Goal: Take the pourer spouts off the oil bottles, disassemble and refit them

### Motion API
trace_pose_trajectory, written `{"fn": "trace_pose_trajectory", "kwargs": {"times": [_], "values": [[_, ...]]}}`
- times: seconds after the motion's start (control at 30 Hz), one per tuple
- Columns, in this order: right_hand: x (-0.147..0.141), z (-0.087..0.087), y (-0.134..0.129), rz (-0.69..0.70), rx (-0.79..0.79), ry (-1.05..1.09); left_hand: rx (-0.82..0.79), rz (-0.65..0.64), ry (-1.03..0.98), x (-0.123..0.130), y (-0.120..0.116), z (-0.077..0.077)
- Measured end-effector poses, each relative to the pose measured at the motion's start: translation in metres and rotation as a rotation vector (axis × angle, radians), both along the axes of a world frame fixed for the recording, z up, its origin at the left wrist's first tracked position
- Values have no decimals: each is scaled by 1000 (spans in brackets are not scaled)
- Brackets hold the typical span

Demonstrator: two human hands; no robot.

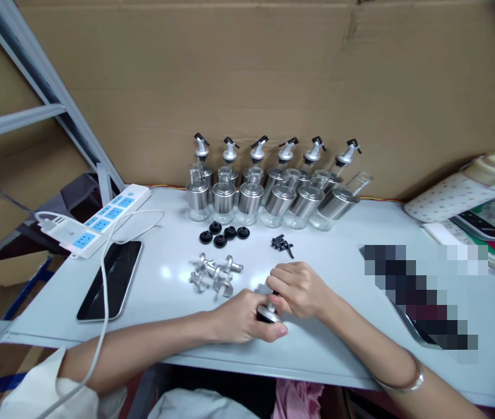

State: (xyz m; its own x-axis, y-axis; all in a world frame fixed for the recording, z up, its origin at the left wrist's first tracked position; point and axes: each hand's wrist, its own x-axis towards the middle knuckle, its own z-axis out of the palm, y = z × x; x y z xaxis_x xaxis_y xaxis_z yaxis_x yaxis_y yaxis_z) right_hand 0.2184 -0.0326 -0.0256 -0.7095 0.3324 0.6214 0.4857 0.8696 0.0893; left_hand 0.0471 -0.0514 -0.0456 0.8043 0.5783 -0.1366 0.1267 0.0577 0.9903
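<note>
From where I am standing, the left hand (241,319) is clamping its fingers around the base of a silver-and-black pourer (268,315), on the person's side of the front bottles (250,202). Its long axis is leaning: the wide base is facing the person, and the narrow end is pointing toward the bottles. The right hand (300,289) is closing its fingers over this narrow end (it is partly hiding from me). Silver spouts (220,273) are lying nearer the bottles.
</note>
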Motion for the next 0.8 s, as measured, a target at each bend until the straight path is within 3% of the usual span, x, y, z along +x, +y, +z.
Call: {"fn": "trace_pose_trajectory", "kwargs": {"times": [0.43, 0.57, 0.63, 0.7, 0.8], "values": [[2, 2, 3, 40, 0, 106, 148, 74, 64, -6, 0, 6], [7, 6, 3, 9, 15, 151, 177, 99, 142, -32, -10, 27], [11, 7, 2, -14, 20, 171, 206, 100, 299, -50, -22, 42], [13, 8, 2, -24, 22, 188, 228, 14, 460, -70, -38, 53], [17, 11, 1, -31, 13, 214, 96, -56, 627, -110, -67, 53]]}}
